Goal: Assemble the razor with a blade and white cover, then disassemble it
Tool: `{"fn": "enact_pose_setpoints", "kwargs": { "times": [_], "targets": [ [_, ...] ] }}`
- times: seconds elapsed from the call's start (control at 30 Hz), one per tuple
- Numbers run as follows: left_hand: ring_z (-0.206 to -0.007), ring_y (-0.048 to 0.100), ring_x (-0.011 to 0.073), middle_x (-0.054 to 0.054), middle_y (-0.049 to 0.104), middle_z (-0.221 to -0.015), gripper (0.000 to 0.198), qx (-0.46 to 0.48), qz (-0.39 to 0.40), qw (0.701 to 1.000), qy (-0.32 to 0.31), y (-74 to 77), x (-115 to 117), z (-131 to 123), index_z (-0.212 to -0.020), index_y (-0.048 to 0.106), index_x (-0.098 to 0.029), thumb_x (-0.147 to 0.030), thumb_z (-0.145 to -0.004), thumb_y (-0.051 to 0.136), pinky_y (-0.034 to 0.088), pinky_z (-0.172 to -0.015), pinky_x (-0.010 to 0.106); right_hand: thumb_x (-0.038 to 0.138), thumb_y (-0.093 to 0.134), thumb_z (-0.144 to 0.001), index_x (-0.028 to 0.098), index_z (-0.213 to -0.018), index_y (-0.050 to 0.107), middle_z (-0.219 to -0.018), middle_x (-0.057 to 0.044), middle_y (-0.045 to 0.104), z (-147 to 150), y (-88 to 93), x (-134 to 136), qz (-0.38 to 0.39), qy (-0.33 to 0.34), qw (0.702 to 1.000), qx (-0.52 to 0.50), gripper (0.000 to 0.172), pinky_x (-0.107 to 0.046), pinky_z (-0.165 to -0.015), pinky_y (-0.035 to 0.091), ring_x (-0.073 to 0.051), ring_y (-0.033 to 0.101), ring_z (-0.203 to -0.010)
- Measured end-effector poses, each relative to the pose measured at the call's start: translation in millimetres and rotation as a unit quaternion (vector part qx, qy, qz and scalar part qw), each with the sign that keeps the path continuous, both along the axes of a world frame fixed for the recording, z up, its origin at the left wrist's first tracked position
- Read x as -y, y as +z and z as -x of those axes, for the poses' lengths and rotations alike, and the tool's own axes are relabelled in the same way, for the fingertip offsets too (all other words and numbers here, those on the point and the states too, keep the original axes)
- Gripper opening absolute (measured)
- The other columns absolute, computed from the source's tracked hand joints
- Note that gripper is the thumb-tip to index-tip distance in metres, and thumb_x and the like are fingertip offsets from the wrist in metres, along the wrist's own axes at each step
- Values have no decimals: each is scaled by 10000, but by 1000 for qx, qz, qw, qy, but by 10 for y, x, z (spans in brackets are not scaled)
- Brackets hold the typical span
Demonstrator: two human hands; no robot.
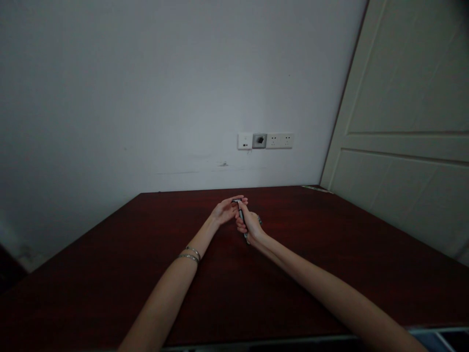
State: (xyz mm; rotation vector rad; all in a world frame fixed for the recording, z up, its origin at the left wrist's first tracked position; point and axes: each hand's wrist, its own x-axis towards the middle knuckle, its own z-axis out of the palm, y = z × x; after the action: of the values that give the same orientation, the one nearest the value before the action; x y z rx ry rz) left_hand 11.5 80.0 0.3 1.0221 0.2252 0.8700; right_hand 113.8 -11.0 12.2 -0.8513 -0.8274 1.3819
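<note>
Near the far middle of the table my right hand is closed round a slim dark-and-silver handled tool. Its lower end sticks out below the fingers, and a short crosswise head shows at the top; its exact kind is too small to make out. My left hand is beside that head, palm turned toward it, fingers stretched out and apparently touching it. Two bracelets circle the left forearm. A small dark shiny item shows at the back of the right hand.
Under both arms lies a dark red wooden table, its far edge against a pale wall. Wall sockets sit above it. A panelled door stands at the right. A thin pale strip lies at the far right corner.
</note>
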Motion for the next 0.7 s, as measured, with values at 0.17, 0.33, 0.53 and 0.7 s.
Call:
{"fn": "enact_pose_setpoints", "kwargs": {
  "times": [0.17, 0.33, 0.53, 0.7],
  "targets": [
    [-1153, 497, 258, 165, 582, -1168, 344, 8, 1, 1000, 11, -2, -10, -6, -1121, 555, -72, -219, -813, 505, 484, -766, 289, 550, 565, -712, 150, -533, 479, -360, 74, 345, 7, 11, 21, -5, 13, 1000, -5, 446, -140, -287, 134, -19, 241, -299],
    [-1084, 554, 235, 144, 613, -1127, 306, -11, -43, 998, 53, 88, -68, 52, -1033, 610, -97, -242, -764, 605, 442, -891, 311, 571, 579, -691, 144, -550, 503, -365, 79, 337, 3, 48, 49, -24, 14, 1000, -7, 456, -147, -294, 128, -18, 231, -301],
    [-1000, 595, 277, 143, 674, -974, 484, -272, -175, 924, 203, -27, -186, 218, -949, 647, -103, -140, -493, 804, 365, -967, 453, 590, 572, -686, 128, -636, 566, -408, 76, 361, -162, 109, -14, -63, -6, 998, 7, 465, -166, -313, 161, -22, 247, -327],
    [-1093, 545, 310, 169, 609, -1135, 647, -344, -249, 883, 202, -209, -165, 333, -1036, 623, -147, -110, -417, 809, 388, -947, 447, 593, 571, -683, 129, -654, 581, -422, 70, 372, -235, 65, -69, -66, -3, 998, 23, 465, -176, -319, 174, -30, 264, -340]
  ]
}}
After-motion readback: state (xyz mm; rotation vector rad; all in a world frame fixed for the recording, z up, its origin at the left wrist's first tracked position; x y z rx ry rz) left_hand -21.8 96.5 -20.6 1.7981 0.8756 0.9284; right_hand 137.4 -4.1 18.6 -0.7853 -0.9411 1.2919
